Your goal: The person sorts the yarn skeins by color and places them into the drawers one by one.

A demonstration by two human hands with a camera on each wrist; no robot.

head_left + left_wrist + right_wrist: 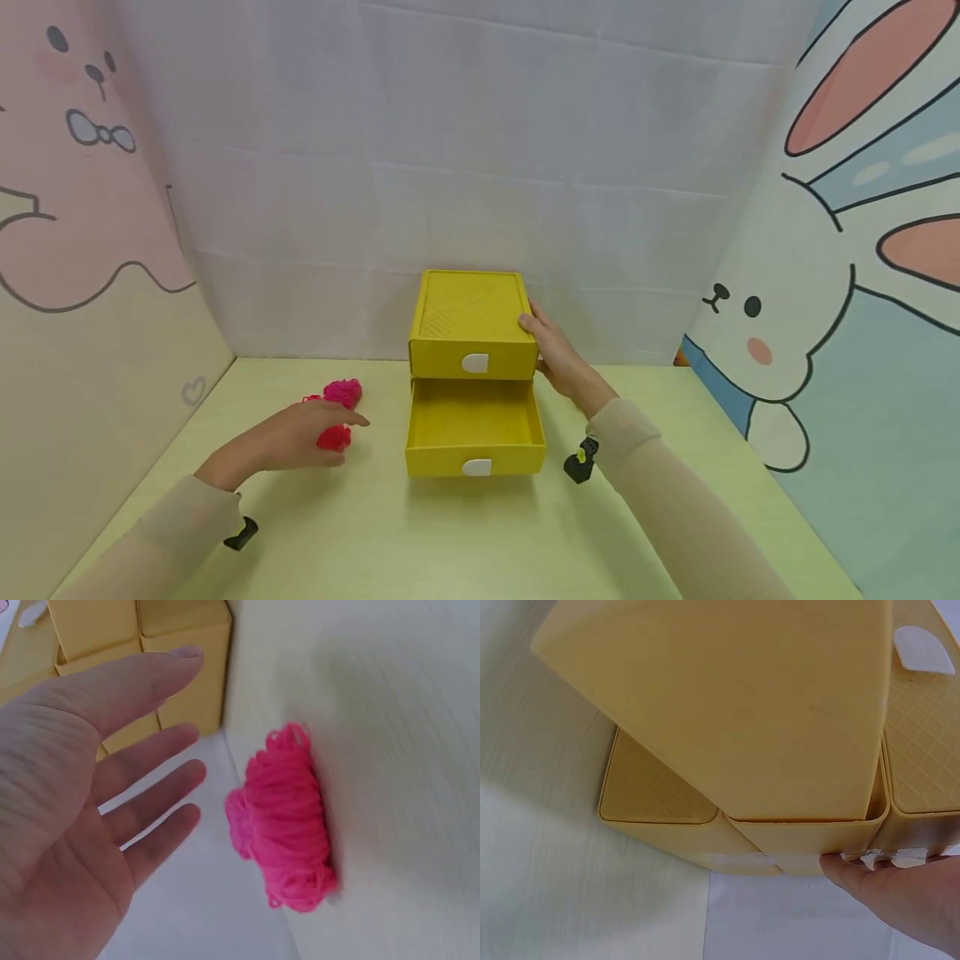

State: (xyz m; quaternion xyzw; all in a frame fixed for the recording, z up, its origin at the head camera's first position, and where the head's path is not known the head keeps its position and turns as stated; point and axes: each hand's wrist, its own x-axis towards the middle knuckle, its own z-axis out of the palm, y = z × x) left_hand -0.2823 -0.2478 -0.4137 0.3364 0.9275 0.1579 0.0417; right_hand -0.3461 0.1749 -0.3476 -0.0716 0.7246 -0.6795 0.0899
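A yellow drawer cabinet (472, 304) stands upright near the back wall, with one drawer (474, 461) pulled out; its visible inside is bare. At the cabinet's upper right, my right hand (558, 354) holds the edge, the thumb over the top and fingers along the side. In the right wrist view, fingertips touch the cabinet's side (802, 847). My left hand (300, 433) hovers beside a pinkish-red yarn skein (289, 825), fingers spread and holding nothing. Behind that skein lies a magenta yarn skein (342, 392), partly hidden in the left wrist view.
A white sheet (480, 167) hangs behind the pale table (472, 542). Printed panels with cartoon animals close off the left side (90, 350) and the right side (862, 417). White tabs mark the cabinet's drawer fronts.
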